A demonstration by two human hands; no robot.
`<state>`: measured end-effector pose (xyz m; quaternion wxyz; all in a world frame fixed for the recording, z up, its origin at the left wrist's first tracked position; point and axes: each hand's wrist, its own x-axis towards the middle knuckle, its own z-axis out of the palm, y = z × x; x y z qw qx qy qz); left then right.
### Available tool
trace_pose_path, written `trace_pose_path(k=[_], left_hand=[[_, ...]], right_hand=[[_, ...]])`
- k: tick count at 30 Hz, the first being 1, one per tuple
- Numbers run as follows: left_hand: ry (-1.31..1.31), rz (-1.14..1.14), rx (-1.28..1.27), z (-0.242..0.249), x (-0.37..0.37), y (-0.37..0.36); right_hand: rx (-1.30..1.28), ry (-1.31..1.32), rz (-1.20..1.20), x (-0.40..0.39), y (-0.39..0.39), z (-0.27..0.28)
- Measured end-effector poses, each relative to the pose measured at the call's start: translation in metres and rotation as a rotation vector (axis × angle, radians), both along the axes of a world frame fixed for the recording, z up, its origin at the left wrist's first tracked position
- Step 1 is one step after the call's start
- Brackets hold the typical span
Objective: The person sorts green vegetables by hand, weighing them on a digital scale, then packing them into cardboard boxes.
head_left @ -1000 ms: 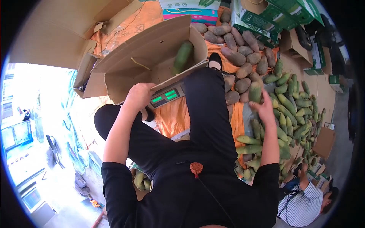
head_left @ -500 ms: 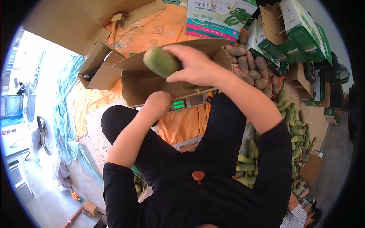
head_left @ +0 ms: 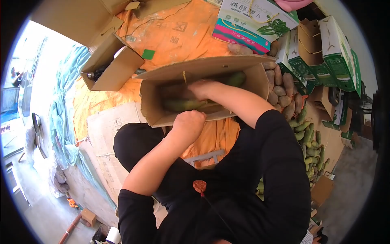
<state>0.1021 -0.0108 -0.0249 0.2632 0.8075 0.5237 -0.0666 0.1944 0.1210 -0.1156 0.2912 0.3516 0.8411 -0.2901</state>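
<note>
An open cardboard box [head_left: 162,121] stands before my knees in the head view, its tall back flap raised. My left hand [head_left: 189,123] is closed over the near rim. Down inside the box is my right hand [head_left: 202,89], blurred, with its fingers partly hidden; whether it holds anything does not show. A green radish [head_left: 183,105] lies along the near side of the box, and another green radish [head_left: 236,79] is at the right end by my right wrist. A yellow cord [head_left: 184,76] hangs at the back wall.
Reddish-brown roots [head_left: 279,90] and a pile of green radishes [head_left: 310,152] lie to the right. Printed gift cartons [head_left: 254,20] and green-white boxes [head_left: 339,57] stand behind. A smaller cardboard box [head_left: 118,69] is at left on the orange sheet [head_left: 166,36].
My right hand has gone from above the box, where it held a green radish, down into it. The green-lit scale display at the near side is now out of sight.
</note>
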Motion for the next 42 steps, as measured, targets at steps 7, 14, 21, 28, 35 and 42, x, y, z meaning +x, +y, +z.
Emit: trace_pose_path(k=[7,14,21,28,35,42], left_hand=[[-0.024,0.027,-0.037,0.004,0.002,0.002],[0.005,0.01,-0.032,0.002,0.002,0.004],[-0.018,0.036,-0.013,0.001,0.003,0.004],[-0.031,0.035,-0.035,0.004,0.002,0.009],[-0.017,0.011,-0.015,0.007,0.001,0.011],[-0.023,0.056,-0.103,0.025,0.011,0.011]], right_hand=[[0.238,-0.411,0.162,0.072,0.024,-0.051],[0.228,-0.444,0.074,0.059,0.012,-0.009],[-0.129,-0.37,-0.021,0.065,0.03,0.001],[-0.089,-0.319,0.021,0.057,0.03,-0.015],[-0.08,0.33,-0.196,0.084,0.031,0.08],[0.003,0.913,-0.755,0.203,-0.04,0.158]])
